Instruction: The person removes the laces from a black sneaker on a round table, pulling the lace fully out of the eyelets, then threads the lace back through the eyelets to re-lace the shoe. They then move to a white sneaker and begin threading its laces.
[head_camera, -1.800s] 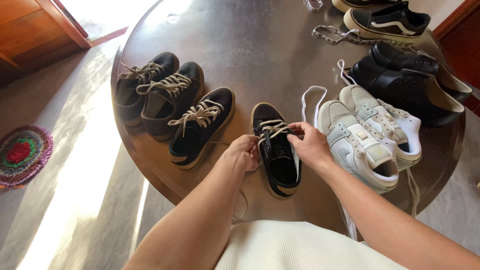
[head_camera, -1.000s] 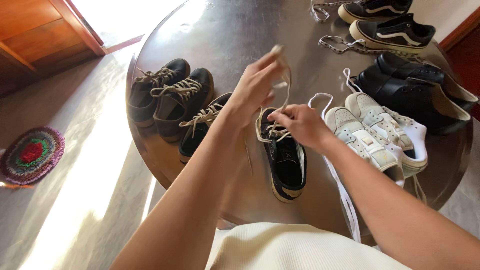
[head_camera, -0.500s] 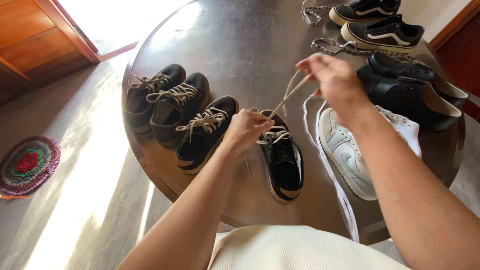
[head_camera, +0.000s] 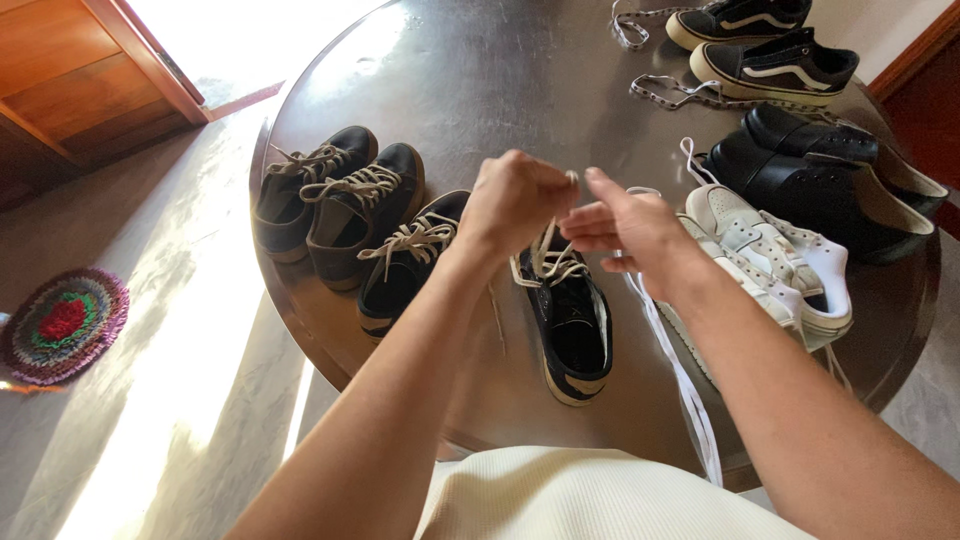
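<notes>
A black sneaker (head_camera: 572, 330) with cream laces (head_camera: 548, 256) lies on the round dark table (head_camera: 480, 90), toe pointing toward me. My left hand (head_camera: 515, 200) hovers above its front and pinches the lace ends, pulled up. My right hand (head_camera: 630, 228) is beside it on the right, fingers pinched on the same laces. Its matching black sneaker (head_camera: 410, 262) lies just to the left, laces tied.
A brown pair of shoes (head_camera: 335, 205) sits at the table's left. White sneakers (head_camera: 770, 260) with a loose white lace lie on the right, black leather shoes (head_camera: 830, 180) behind them, black striped sneakers (head_camera: 760, 40) at the back. A round rug (head_camera: 62, 325) lies on the floor.
My right hand has come down from a high pull on the lace to meet my left hand above the sneaker. My left hand has risen slightly.
</notes>
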